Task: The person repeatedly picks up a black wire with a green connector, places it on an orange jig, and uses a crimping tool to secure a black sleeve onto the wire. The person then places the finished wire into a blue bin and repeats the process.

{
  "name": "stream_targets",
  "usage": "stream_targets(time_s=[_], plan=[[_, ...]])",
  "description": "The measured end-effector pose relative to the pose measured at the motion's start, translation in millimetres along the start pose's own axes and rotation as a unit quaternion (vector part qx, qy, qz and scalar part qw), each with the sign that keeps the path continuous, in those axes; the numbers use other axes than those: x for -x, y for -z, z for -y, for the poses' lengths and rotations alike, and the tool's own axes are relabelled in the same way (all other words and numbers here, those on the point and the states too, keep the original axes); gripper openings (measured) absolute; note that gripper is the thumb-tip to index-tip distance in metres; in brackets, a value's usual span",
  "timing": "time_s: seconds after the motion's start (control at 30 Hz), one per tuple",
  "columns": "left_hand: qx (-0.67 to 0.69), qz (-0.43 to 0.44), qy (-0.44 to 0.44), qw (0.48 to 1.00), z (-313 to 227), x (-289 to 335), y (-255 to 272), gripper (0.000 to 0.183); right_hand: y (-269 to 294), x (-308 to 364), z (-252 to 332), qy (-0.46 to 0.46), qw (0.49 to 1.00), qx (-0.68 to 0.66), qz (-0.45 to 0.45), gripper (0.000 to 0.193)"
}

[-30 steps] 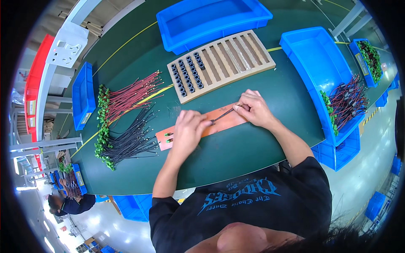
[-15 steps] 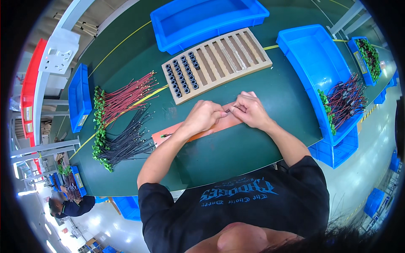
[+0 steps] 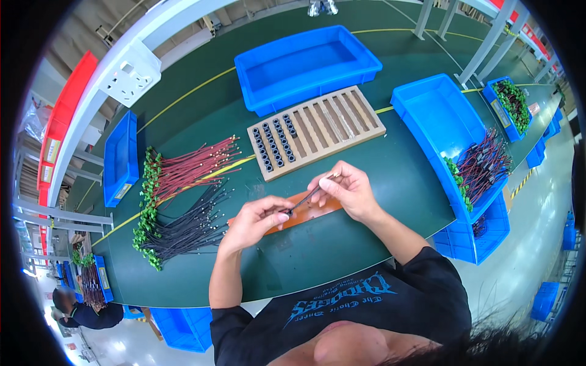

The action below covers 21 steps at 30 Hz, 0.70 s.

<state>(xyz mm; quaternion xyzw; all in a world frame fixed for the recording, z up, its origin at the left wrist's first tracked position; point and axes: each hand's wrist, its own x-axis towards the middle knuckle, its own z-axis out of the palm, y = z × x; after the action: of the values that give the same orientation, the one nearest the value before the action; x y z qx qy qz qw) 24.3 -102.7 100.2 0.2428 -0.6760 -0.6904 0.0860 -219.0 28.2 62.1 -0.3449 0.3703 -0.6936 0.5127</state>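
My left hand [image 3: 257,221] pinches one end of a thin dark wire [image 3: 307,199] near a small black piece. My right hand [image 3: 347,190] is closed on the wire's other end, whose light tip shows by the thumb. The wire slants up to the right between both hands, above a flat orange strip [image 3: 321,211] on the table. Beyond the hands lies a slotted wooden tray [image 3: 370,131] with rows of small black ring-shaped parts [image 3: 278,139] in its left slots. Left of my left hand lie black wires [image 3: 186,235] and red wires [image 3: 198,165] with green ends.
An empty blue bin [image 3: 308,76] stands behind the tray. At right, another blue bin [image 3: 430,116] holds red and black wire bundles [image 3: 482,168]. A narrow blue bin [image 3: 121,160] is at the left, near a white post with a socket box [image 3: 129,79]. A person [image 3: 91,311] is farther off.
My hands have drawn apart and lifted off the orange strip, with the dark wire now visible between them. The head view has shifted, so the table things appear lower.
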Motion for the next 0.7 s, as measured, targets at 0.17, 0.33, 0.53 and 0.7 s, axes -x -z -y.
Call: stream_targets(time_s=[0.17,0.33,0.53,0.7], plan=[[-0.021,-0.027,0.013,0.999,1,17,-12,0.045,-8,9,12,-0.004,1.000,0.009,0.026,0.012],[-0.048,-0.025,0.033,0.998,-21,38,-43,0.028,3,16,5,0.040,0.997,-0.058,0.042,0.017],[0.145,0.039,0.053,0.987,56,21,-68,0.018,3,21,-15,0.026,0.998,0.051,0.026,0.024],[0.221,-0.035,-0.022,0.974,88,-7,-82,0.041,9,33,-36,0.102,0.933,0.335,0.084,0.027]])
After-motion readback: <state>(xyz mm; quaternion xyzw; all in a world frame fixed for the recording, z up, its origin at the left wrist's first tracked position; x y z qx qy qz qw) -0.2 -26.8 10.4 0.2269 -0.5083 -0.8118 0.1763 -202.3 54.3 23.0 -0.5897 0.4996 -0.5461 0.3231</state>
